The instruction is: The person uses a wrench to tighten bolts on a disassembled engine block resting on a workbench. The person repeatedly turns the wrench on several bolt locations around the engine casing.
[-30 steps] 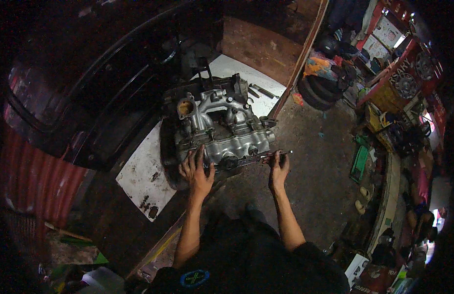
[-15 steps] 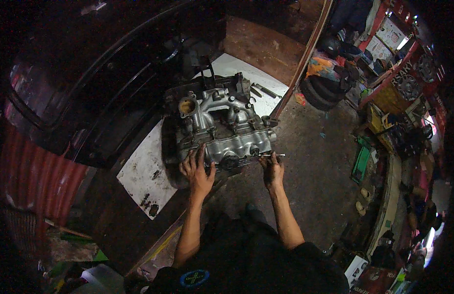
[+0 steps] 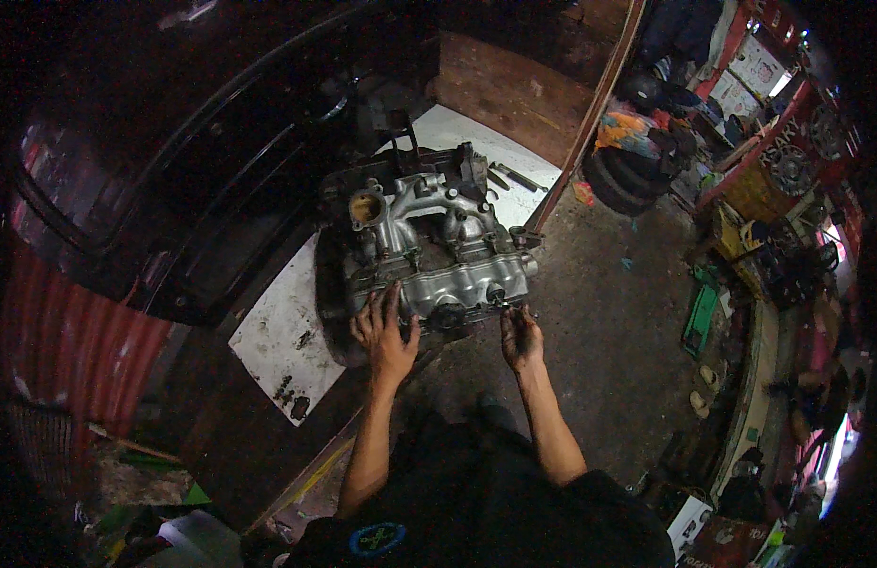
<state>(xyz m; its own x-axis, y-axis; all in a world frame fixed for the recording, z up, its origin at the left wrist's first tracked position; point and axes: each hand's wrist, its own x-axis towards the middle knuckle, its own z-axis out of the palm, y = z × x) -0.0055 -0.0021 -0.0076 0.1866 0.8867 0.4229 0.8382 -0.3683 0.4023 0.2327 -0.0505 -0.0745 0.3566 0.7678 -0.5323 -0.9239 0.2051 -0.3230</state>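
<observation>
A greasy engine (image 3: 431,218) with a silvery ribbed valve cover (image 3: 467,287) lies in front of me. A round black cap (image 3: 448,315) sits along its near side. My left hand (image 3: 389,343) rests on the near left edge of the engine, fingers spread, the fingertips against the end of the cover. At the near right corner, my right hand (image 3: 523,339) has its fingers curled in beside the cover's edge, palm partly upward. What is pinched there is too dark and small to make out.
Under the engine lies a stained white board (image 3: 289,343). Wrenches (image 3: 519,177) lie on its far right part. A dark panel (image 3: 240,189) stands at the left. Stacked tyres (image 3: 628,180), a green tool (image 3: 701,312) and slippers (image 3: 706,390) are on the floor at right.
The slim shiny metal rod that stuck out rightward from my right hand no longer shows. That hand has turned and shifted slightly down and left. My left hand stays on the engine.
</observation>
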